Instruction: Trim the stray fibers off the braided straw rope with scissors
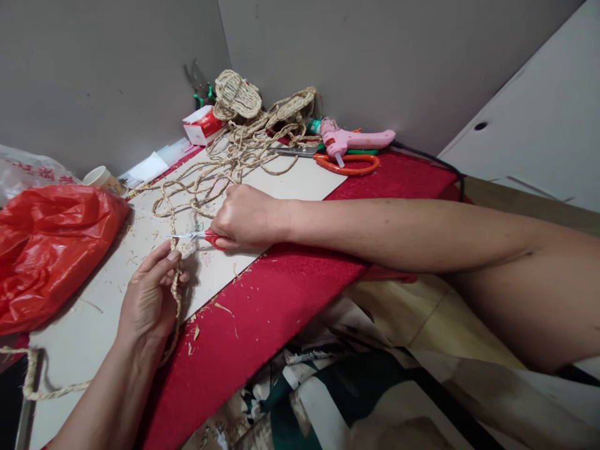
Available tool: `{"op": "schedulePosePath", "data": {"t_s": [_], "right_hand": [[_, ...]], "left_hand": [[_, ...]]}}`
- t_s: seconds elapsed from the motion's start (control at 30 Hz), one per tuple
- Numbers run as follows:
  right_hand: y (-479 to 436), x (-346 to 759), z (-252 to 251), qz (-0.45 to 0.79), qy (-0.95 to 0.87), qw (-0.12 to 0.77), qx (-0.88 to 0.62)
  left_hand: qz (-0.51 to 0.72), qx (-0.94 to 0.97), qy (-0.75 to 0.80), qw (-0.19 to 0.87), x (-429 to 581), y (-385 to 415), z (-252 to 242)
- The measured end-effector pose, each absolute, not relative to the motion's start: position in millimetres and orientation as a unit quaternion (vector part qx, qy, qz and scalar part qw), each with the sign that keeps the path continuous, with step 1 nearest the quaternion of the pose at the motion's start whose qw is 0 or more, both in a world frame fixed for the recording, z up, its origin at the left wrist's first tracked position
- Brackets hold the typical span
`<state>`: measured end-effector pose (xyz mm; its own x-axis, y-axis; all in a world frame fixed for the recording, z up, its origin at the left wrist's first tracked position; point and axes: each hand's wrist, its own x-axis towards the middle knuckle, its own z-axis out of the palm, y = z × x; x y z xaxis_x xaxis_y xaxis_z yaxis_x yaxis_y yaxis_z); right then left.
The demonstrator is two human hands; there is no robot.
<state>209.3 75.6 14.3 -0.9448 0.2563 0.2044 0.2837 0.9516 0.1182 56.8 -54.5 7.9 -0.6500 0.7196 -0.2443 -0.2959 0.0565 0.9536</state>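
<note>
My left hand (152, 284) pinches a braided straw rope (176, 289) between thumb and fingers, over the front part of a pale board (253, 244). From there the rope hangs down past my wrist. In my right hand (248, 219) are small scissors (213, 238) with red handles, pointing left. Their blades lie across the rope just above my left fingertips; whether they are fully closed is too small to tell. Beyond both hands, more of the rope lies in loose loops (234, 156) on the board.
A pink glue gun (347, 139) and large orange-handled scissors (347, 165) lie at the back right. Coiled straw pieces (237, 94), a red-white box (202, 125) and pliers (201, 90) are behind. A red plastic bag (56, 250) and paper cup (103, 179) stand left. Straw scraps litter the red cloth (262, 306).
</note>
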Motion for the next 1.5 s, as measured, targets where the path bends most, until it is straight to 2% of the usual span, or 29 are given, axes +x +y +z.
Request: {"op": "schedulePosePath", "data": {"t_s": [0.33,0.93,1.03,1.3,1.5], "right_hand": [[90.7,214.1,14.1,-0.003,-0.951,0.193,-0.24],[89.4,212.5,16.3,-0.072,-0.962,0.119,-0.235],[89.9,212.3,16.3,-0.037,-0.958,0.138,-0.25],[89.7,209.7,11.3,0.16,-0.936,0.222,-0.224],[94.0,210.8,13.0,0.199,-0.926,0.248,-0.201]], "left_hand": [[0.659,0.185,0.619,0.385,58.0,-55.7,9.7],[0.651,0.271,0.611,0.358,57.1,-61.6,-0.4],[0.65,0.272,0.611,0.36,56.6,-60.7,-0.2],[0.645,0.272,0.61,0.371,58.4,-59.3,1.4],[0.646,0.268,0.61,0.371,58.0,-58.7,2.3]]}}
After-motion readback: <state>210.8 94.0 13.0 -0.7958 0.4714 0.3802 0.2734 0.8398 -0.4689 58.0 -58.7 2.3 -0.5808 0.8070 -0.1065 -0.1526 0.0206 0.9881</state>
